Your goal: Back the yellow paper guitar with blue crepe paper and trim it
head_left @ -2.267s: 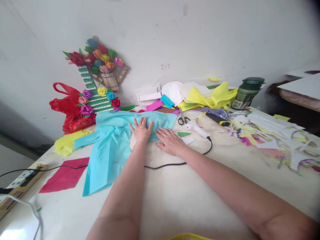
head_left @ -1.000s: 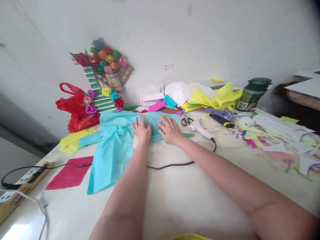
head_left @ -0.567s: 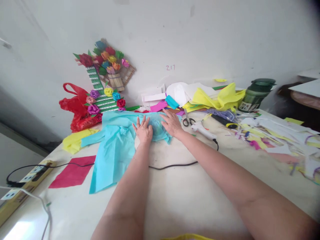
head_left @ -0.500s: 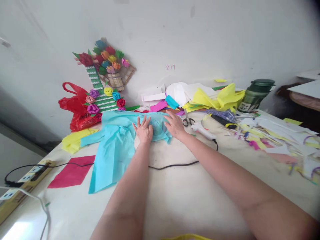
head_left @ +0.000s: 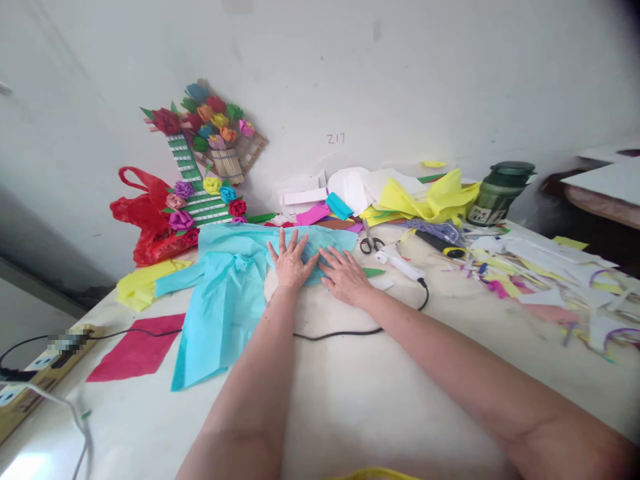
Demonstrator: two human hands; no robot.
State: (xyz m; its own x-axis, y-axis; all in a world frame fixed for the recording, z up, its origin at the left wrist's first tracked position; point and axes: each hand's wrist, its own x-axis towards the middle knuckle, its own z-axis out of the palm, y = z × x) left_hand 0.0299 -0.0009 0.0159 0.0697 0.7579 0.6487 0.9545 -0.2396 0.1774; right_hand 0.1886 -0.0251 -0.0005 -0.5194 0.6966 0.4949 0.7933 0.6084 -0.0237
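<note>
Light-blue crepe paper [head_left: 220, 313] lies creased across the back left of the table. My left hand [head_left: 291, 262] rests flat on its right part, fingers spread. Beside it, almost touching, my right hand [head_left: 345, 277] lies palm down with its fingers stretched out over the same paper's edge. Neither hand grips anything. A green leaf-shaped piece [head_left: 374, 272] and a white scrap show just right of my right hand. Close by are scissors [head_left: 371, 245] with black handles and a white glue gun [head_left: 400, 265].
A red plastic bag [head_left: 145, 213] and a paper-flower decoration [head_left: 200, 167] stand at the back left. A power strip [head_left: 45, 373] and a crimson paper sheet [head_left: 135, 350] lie left. To the right are a green flask [head_left: 500, 193], a yellow-black cutter [head_left: 440, 245] and paper scraps [head_left: 540, 273].
My right hand has moved down and slightly left, closer to my left hand, its fingers now flatter. The green leaf-shaped piece has come into view beside it. The view has shifted slightly.
</note>
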